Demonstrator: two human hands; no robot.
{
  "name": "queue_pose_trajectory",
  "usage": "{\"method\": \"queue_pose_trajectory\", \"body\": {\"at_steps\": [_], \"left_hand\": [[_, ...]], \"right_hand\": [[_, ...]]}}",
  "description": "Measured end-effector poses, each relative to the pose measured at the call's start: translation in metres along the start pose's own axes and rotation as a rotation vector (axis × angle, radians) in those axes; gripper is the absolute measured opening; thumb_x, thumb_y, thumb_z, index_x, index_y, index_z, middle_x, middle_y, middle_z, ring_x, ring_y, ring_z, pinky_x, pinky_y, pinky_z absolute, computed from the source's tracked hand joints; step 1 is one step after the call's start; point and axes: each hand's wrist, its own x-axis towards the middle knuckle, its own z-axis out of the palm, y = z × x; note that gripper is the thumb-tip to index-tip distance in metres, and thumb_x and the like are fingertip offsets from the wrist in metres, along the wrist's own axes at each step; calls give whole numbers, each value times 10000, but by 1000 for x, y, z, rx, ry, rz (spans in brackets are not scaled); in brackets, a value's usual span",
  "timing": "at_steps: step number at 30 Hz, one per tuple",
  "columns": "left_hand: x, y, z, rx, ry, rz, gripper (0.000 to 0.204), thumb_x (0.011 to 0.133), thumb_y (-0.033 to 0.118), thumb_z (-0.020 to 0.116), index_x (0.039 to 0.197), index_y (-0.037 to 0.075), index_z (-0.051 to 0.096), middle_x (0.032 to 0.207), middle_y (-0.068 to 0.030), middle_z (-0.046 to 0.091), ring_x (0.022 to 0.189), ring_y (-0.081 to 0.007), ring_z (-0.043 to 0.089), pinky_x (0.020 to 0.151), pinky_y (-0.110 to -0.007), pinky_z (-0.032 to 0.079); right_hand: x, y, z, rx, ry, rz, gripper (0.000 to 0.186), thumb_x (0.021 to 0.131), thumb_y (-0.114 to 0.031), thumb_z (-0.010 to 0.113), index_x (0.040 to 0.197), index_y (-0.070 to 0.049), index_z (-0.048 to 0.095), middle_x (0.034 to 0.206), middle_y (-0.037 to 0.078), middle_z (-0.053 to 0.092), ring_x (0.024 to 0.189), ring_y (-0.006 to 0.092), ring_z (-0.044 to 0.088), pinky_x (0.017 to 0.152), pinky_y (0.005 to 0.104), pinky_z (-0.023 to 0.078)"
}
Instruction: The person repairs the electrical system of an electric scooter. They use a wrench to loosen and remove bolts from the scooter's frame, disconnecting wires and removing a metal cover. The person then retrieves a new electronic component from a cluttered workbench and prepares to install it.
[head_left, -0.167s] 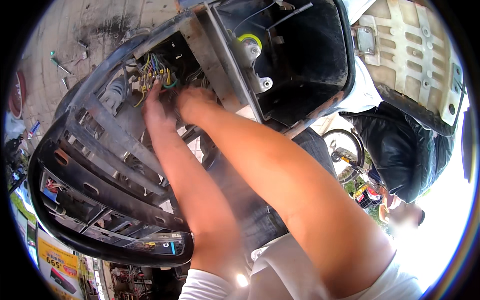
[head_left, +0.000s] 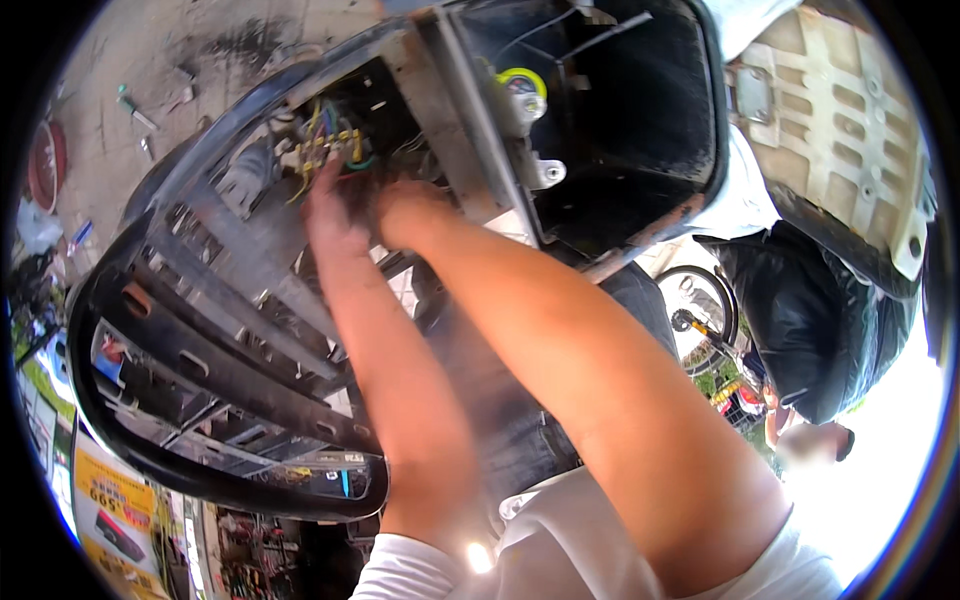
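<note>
A row of yellow-tipped wire terminals (head_left: 335, 146), with thin coloured wires running into it, sits in the opening of a black metal vehicle frame. My left hand (head_left: 335, 215) is at this row, its thumb lying up against the terminals and its other fingers mostly hidden. Close beside it on the right, my right hand (head_left: 408, 212) is curled with its fingertips turned inward. What it pinches is hidden behind the hand and blurred. A green wire (head_left: 360, 164) and a short red one pass between the two hands.
Right of the frame opening is a deep black storage box (head_left: 630, 120) with a metal bracket. Metal slats (head_left: 250, 285) and a curved black rail lie to the left. A screwdriver (head_left: 136, 108) rests on the paving. Farther right are a black padded seat (head_left: 810, 320) and a bicycle wheel (head_left: 735, 315).
The whole scene has shifted slightly to the right and blurred a little as my view moved. Both hands stay at the wiring, with little change in their grip.
</note>
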Motion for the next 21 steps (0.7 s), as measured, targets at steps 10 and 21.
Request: {"method": "queue_pose_trajectory", "body": {"at_steps": [10, 21], "left_hand": [[3, -8, -3, -20, 17, 65, 255, 707, 87, 734, 917, 29, 599, 757, -57, 590, 607, -180, 551, 531, -325, 465], [-8, -6, 5, 12, 42, 115, 263, 710, 111, 722, 925, -14, 636, 838, -58, 633, 681, -150, 565, 612, -288, 443]], "right_hand": [[0, 10, 0, -171, -10, -189, 561, 694, -325, 682, 1122, 22, 575, 1221, 196, 521, 1142, 311, 500, 936, 370, 429], [12, 25, 10, -126, 138, -166, 813, 708, -245, 680, 1384, -139, 242, 1374, 254, 297, 1240, 395, 357, 1018, 408, 347]]}}
